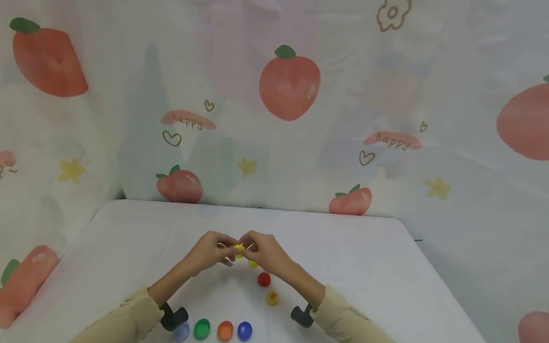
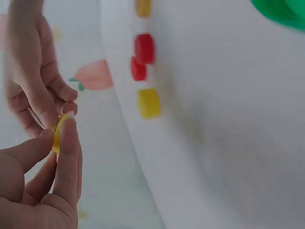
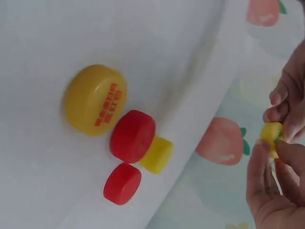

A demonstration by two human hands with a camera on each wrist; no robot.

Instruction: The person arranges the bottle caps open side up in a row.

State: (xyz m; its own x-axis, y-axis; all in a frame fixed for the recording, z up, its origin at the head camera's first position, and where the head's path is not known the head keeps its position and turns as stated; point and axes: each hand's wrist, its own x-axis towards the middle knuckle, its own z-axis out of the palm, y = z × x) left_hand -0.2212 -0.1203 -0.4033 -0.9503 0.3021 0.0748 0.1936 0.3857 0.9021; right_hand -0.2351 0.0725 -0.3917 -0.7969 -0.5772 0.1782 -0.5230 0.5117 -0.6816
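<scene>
Yellow cap (image 1: 239, 251) btwn hands (image 1: 208, 250) (image 1: 267, 250), fingertip pinch

Head camera looks forward and down from well back, taking in the table (image 1: 351, 271) toward 6 o'clock and backdrop (image 1: 291, 166) toward 12. Wrist cameras sit much nearer, turned sideways: backdrop at 9 o'clock in the left wrist view, 4 in the right. Both share the yellow cap (image 3: 270, 131) and fingers (image 2: 67, 157), at 8 and 3 o'clock.

That yellow cap (image 1: 238, 251) is small and round. It's held midair, in the fingertips of the left hand (image 1: 210, 250) and right hand (image 1: 269, 252).
</scene>
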